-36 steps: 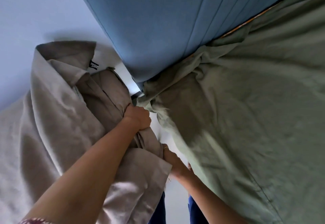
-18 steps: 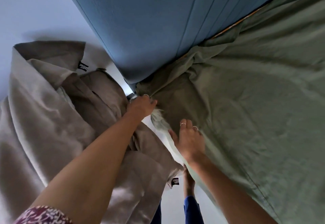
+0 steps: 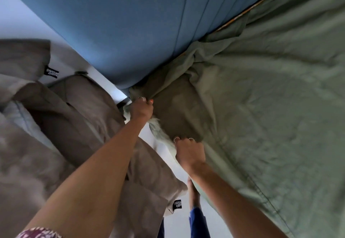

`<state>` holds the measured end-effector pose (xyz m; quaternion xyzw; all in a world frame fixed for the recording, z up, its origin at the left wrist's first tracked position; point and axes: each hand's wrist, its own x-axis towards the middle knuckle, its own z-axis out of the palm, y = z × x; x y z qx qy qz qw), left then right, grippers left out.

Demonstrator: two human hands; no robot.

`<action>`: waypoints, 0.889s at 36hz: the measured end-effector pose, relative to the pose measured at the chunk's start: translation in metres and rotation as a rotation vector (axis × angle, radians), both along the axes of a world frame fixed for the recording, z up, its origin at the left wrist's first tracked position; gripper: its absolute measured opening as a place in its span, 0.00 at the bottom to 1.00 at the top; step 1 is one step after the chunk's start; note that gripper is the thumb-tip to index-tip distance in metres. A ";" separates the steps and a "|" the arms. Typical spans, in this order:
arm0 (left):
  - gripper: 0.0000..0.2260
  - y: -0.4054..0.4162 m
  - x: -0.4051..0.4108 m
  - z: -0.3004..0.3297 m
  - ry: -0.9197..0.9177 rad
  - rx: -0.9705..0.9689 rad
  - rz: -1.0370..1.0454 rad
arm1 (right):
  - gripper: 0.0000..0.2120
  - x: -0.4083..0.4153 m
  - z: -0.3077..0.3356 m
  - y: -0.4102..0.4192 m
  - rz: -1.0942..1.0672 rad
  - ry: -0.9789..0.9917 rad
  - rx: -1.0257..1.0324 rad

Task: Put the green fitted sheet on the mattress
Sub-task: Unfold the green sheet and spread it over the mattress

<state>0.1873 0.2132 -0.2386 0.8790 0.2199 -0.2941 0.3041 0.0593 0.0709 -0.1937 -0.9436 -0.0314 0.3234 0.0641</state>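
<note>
We grip the green fitted sheet (image 3: 261, 116) with our left hand (image 3: 141, 108) and right hand (image 3: 189, 152), both fists bunching its corner edge, likely to stretch it round the mattress corner beside the blue headboard (image 3: 121, 23).

We have one view only, from the head: it looks steeply down, very near the bed corner, along both forearms toward the blue headboard (image 3: 130, 23).

- The left hand (image 3: 141, 108) grips the green fitted sheet (image 3: 261, 116) at the bed corner, just below the blue headboard (image 3: 130, 23).
- The right hand (image 3: 189, 152) holds the sheet's edge nearer the person.
- Beige bedding (image 3: 56, 135) with black labels lies heaped on the left.
</note>
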 end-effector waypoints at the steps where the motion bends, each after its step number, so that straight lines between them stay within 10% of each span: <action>1: 0.17 0.001 0.001 0.003 -0.038 0.004 0.005 | 0.16 0.000 0.001 0.000 -0.019 0.001 0.026; 10: 0.13 0.027 -0.003 0.025 -0.230 0.176 0.478 | 0.08 -0.004 0.016 0.051 -0.117 -0.008 0.315; 32: 0.29 -0.085 -0.054 0.067 -0.051 0.059 -0.225 | 0.16 -0.141 0.029 -0.114 -0.623 0.137 0.020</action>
